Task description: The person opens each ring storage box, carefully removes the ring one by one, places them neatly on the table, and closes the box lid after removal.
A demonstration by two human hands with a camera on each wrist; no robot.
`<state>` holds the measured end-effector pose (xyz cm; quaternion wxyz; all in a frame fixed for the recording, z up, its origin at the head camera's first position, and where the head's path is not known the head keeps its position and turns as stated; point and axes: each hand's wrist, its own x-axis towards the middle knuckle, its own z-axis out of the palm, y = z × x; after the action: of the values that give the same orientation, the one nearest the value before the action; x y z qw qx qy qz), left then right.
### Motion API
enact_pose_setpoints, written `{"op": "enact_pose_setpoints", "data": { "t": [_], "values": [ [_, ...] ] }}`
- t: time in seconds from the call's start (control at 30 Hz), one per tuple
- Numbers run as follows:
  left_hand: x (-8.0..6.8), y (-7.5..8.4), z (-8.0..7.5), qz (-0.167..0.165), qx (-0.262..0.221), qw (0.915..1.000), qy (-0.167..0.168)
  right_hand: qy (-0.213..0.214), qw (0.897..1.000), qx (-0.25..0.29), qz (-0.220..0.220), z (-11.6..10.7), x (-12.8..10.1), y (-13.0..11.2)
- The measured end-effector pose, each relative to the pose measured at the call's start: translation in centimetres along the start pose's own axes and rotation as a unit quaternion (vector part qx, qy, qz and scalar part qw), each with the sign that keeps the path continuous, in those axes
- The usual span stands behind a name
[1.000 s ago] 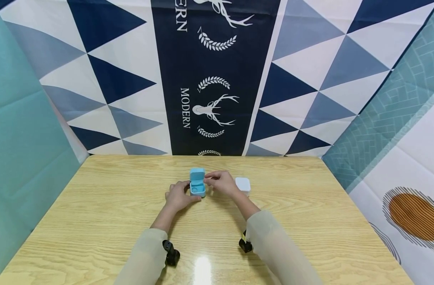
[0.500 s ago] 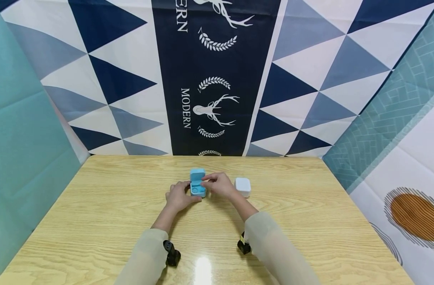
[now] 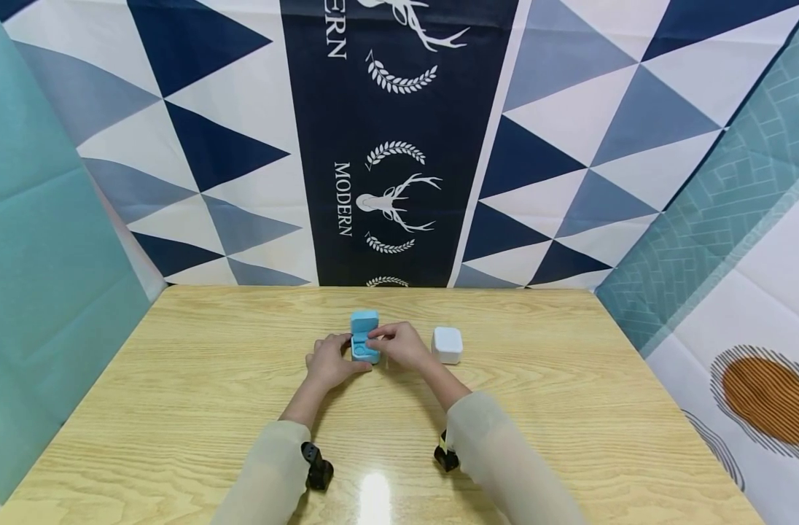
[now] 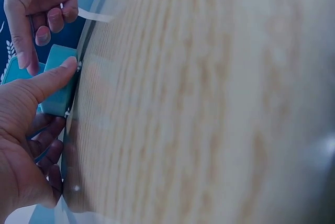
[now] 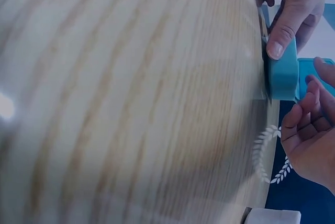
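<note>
Holding: left hand [image 3: 327, 362] pinches the blue case [image 3: 364, 343] base, mid-desk [image 3: 176, 379].
Right hand [image 3: 399, 344]: fingers curl at the case's open tray; contents unclear.
Handling: probably light, rigid, smooth; grip the base sides, spare the hinged lid.
Right: white box [image 3: 447, 344].

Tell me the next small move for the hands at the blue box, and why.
Probably tip the lid shut with the right hand: the blue box stands open, its lid upright, right fingertips at its opening, while the left hand steadies its base.
</note>
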<state>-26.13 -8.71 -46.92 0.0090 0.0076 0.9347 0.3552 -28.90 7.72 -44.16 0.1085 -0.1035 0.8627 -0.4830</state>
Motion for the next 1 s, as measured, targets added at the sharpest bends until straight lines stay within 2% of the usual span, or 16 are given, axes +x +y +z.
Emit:
{"op": "enact_pose_setpoints", "data": {
  "t": [1.0],
  "values": [
    [0.0,0.0,0.0,0.0,0.004,1.0,0.006,0.016,0.998,-0.053,-0.008,1.7,0.8,0.4]
  ]
}}
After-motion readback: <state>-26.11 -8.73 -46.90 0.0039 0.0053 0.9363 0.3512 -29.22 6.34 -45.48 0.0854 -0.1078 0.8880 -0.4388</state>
